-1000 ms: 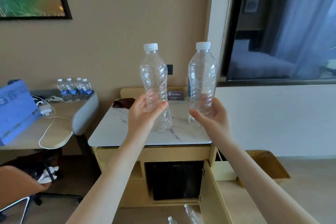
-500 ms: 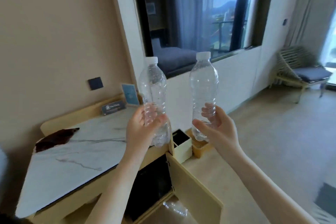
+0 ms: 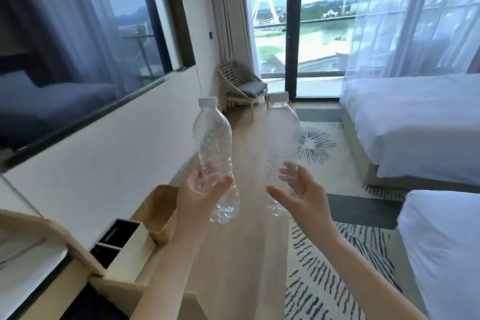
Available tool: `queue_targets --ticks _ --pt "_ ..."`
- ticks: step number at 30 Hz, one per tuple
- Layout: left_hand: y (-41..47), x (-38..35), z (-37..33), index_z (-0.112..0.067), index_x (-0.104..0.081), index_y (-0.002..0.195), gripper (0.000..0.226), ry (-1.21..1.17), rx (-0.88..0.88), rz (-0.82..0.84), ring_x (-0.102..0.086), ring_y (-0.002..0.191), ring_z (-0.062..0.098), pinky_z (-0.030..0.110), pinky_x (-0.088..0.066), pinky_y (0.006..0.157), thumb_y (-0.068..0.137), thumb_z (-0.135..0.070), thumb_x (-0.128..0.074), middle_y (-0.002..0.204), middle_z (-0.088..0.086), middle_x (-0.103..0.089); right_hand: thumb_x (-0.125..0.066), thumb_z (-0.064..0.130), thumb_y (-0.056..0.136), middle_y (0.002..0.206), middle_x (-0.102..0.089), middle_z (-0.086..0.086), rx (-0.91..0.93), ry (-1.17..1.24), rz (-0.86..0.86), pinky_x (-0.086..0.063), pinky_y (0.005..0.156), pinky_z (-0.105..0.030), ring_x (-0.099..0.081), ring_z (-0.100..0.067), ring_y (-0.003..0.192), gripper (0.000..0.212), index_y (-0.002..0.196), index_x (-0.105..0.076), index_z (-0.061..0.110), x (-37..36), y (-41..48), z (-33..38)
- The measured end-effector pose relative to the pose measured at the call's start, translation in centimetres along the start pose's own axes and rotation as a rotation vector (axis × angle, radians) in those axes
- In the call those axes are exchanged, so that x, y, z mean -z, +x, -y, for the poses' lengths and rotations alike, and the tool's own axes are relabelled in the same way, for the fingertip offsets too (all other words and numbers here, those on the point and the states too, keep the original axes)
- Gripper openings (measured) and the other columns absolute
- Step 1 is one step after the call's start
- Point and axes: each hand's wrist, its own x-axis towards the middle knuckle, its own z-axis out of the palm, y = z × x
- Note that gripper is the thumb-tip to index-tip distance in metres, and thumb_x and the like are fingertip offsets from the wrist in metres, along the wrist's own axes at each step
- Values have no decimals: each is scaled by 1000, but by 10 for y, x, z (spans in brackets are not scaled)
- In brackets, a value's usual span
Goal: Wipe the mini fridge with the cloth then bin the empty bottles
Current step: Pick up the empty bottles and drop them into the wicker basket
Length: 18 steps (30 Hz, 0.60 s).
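Two clear, empty plastic bottles with white caps are held upright in front of me at chest height. My left hand (image 3: 201,196) grips the lower part of the left bottle (image 3: 214,145). My right hand (image 3: 302,193) grips the lower part of the right bottle (image 3: 281,138). Low on the left, by the wall, stands a cream two-compartment bin (image 3: 124,249) with dark insides, and right behind it a woven basket (image 3: 153,206). The mini fridge and the cloth are out of view.
The cabinet's marble top edge (image 3: 33,244) and its open door (image 3: 161,291) lie at the lower left. Wood floor runs ahead to a wicker chair (image 3: 242,86) by the balcony glass. Two white beds (image 3: 420,125) and a patterned rug (image 3: 335,254) fill the right.
My view has swung right, away from the cabinet and fridge toward the room and window. Both hands still hold the bottles upright, carried along with the turn.
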Motion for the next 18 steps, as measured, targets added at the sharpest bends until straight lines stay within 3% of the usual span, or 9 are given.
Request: queue_targets --ticks 2,4,7,10,15,18 --pt "18 -51 6 -28 -68 108 66 -11 -16 55 -71 95 3 11 -52 77 53 -61 -80 98 -17 -75 -88 30 70 112 -70 9 -10 -15 -43 -52 99 -36 -64 0 109 65 128 -61 19 40 25 -15" --pt "39 -105 11 -28 -67 107 64 -27 -12 103 -71 93 1 9 -51 77 54 -61 -82 97 -16 -75 -87 38 66 114 -69 8 -16 -28 -78 -53 98 -36 -64 -2 111 73 131 -60 18 78 55 -30" --pt "72 -179 15 -27 -67 109 59 -63 22 145 -72 90 3 7 -49 70 61 -52 -90 93 -13 -77 -84 45 62 116 -68 8 -16 -32 -99 -54 89 -21 -64 -3 113 81 133 -58 17 132 100 -51" --pt "99 -240 20 -24 -66 115 58 -82 54 179 -73 93 5 10 -51 73 64 -43 -86 96 -11 -77 -86 38 65 117 -68 4 -38 -42 -100 -51 85 -14 -64 -7 114 78 133 -57 14 176 142 -69" --pt "154 -304 36 -22 -66 117 62 -87 91 220 -73 97 9 12 -52 76 64 -45 -86 102 -4 -77 -85 38 67 120 -69 1 -87 -54 -93 -53 97 -28 -64 -11 116 78 135 -55 14 214 212 -99" --pt "194 -329 55 -24 -67 115 59 -93 121 216 -72 99 9 12 -53 76 63 -46 -86 103 -5 -77 -87 32 71 118 -69 4 -107 -79 -84 -52 88 -16 -64 -6 114 73 135 -56 16 216 255 -125"
